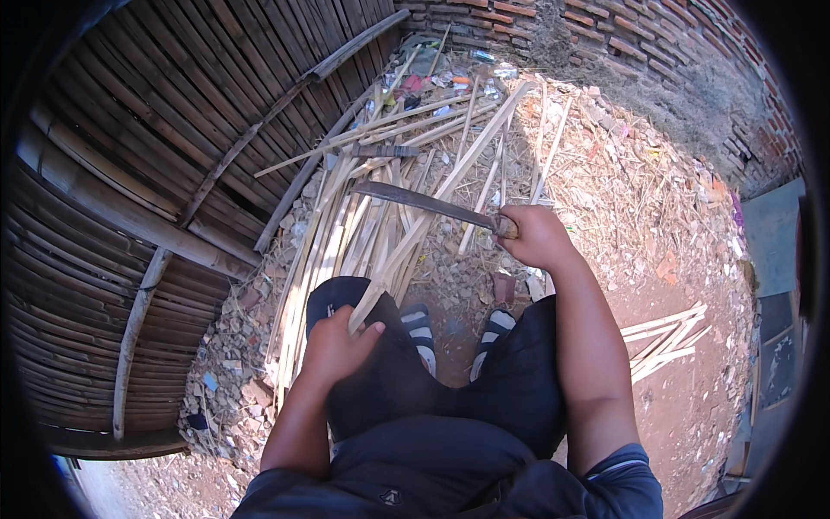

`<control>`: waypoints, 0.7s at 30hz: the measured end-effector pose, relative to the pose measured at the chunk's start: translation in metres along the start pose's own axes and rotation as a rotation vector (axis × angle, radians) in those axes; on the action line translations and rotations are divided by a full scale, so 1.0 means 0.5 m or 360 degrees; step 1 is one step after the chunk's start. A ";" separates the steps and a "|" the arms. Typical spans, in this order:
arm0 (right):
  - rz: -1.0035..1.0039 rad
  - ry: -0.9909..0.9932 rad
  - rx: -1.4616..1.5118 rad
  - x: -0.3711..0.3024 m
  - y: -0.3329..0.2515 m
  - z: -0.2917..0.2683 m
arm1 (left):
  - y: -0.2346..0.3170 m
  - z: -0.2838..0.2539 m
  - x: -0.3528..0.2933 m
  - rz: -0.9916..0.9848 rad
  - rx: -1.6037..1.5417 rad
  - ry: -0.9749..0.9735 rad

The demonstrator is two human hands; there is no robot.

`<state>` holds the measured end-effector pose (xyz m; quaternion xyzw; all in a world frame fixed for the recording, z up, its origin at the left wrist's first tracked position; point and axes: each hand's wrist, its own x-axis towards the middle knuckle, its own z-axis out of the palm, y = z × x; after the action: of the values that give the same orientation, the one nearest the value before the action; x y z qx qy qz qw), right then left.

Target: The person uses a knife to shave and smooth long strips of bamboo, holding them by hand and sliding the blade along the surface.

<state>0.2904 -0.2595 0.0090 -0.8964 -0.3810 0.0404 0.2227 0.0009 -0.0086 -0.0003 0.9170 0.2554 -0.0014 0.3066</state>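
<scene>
My right hand is closed round the wooden handle of a machete, whose long dark blade reaches left across a bamboo strip. That long pale bamboo strip slants from my lap up toward the far rubble. Its near end sits in my left hand, closed round it by my left knee. The blade lies over the strip in this view; I cannot tell whether they touch. Under and beyond the blade, a pile of split bamboo strips lies on the ground.
A slatted bamboo wall stands on the left and a brick wall at the back. Rubble and dry straw cover the ground. A few short strips lie at the right. My striped sandals are between the knees.
</scene>
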 end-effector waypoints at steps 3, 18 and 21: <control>-0.0335 -0.0258 -0.0095 -0.004 -0.044 0.015 | -0.004 0.002 -0.002 0.0010 -0.0002 0.0004; 0.0351 0.0246 0.0097 -0.003 0.026 -0.020 | -0.011 0.010 -0.001 0.0051 0.0027 0.0066; -0.0133 0.0039 -0.0086 -0.011 -0.027 -0.001 | -0.015 0.013 0.000 0.0032 -0.0009 0.0056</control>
<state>0.2777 -0.2552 0.0150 -0.8859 -0.4163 0.0097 0.2045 -0.0014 -0.0070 -0.0096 0.9185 0.2514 0.0184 0.3047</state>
